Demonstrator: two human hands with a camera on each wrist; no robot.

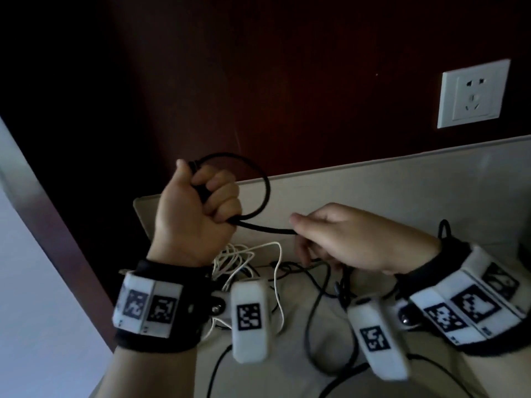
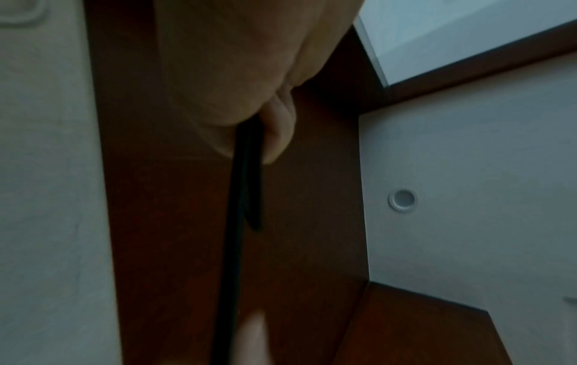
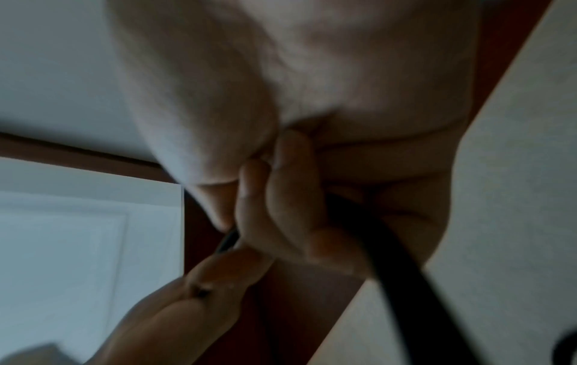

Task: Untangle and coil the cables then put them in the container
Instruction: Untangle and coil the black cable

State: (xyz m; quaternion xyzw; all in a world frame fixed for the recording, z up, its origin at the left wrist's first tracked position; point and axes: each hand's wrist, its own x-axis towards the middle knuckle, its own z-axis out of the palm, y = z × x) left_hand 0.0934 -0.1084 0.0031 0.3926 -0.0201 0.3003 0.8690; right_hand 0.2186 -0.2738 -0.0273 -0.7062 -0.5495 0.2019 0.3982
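Coiling just begun — one loop made so far. Left hand (image 1: 198, 211) is clenched round the black cable (image 1: 265, 185), holding its end and a single loop that stands up above the fist. From the fist the cable runs across to the right hand (image 1: 353, 239), whose fingers curl round and pinch it, feeding it toward the left hand. The rest trails below the right hand onto the table (image 1: 402, 185). Under the left wrist lies a white cable (image 1: 238, 257) in a tangled heap, mixed with more thin dark cables (image 1: 313, 308) — none of that sorted. Container: a pale tray-like edge behind the left hand might be it, cannot tell. Left to do: finish this coil, untangle and coil the others, put all away.
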